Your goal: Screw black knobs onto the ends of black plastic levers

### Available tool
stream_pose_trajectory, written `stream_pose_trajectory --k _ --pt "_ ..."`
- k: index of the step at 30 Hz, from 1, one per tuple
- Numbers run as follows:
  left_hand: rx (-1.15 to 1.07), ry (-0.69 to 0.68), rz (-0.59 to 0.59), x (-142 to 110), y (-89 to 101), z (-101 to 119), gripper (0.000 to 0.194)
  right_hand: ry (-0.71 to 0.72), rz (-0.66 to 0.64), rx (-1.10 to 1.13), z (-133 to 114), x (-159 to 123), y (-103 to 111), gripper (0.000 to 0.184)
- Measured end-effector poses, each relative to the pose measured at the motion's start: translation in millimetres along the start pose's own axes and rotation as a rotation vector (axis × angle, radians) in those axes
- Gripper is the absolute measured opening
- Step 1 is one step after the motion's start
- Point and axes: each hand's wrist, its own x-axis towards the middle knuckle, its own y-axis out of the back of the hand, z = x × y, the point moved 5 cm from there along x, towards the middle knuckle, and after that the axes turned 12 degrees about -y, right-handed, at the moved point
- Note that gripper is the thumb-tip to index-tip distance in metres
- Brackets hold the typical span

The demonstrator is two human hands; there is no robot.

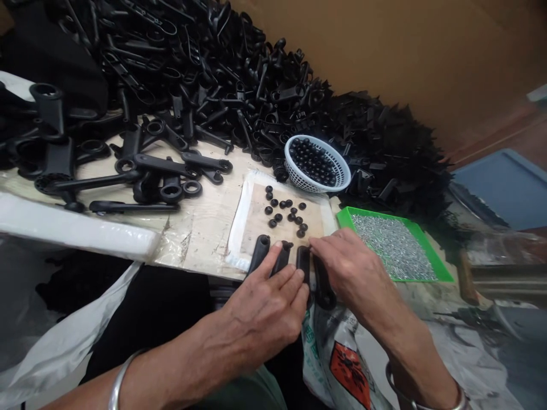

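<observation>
Several black plastic crank-shaped parts lie side by side over the table's front edge, among them the leftmost crank part (258, 253) and a rightmost crank part (325, 287). My left hand (269, 307) rests across them with its fingers stretched out, pressing on the middle ones. At the upper ends of the right-hand parts, my right hand (350, 265) has its fingertips pinched together; what is between them is hidden. Just beyond the hands, several small black round knobs (278, 217) with holes are scattered on a white-bordered board (239, 228).
A pale blue basket (344, 176) of black knobs stands behind the board. On the right lies a green tray (440, 273) of small metal screws. A large heap of black plastic parts (205, 74) covers the back and left. A power drill (508, 319) is at far right.
</observation>
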Motion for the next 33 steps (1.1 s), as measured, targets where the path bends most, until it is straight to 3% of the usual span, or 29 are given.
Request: stream_pose_trajectory --k 11,26,33 --pt "0.001 -0.012 -0.017 4.3 4.9 -1.2 0.019 0.080 0.046 0.146 8.7 0.0 -3.4 0.014" --pt "0.004 -0.005 -0.026 2.7 2.7 -1.5 0.020 0.023 0.010 -0.098 -3.3 1.3 -1.7 0.010" --pt "-0.011 -0.012 -0.056 1.9 2.6 -2.4 0.021 0.030 0.039 0.116 4.5 3.4 -2.1 0.021"
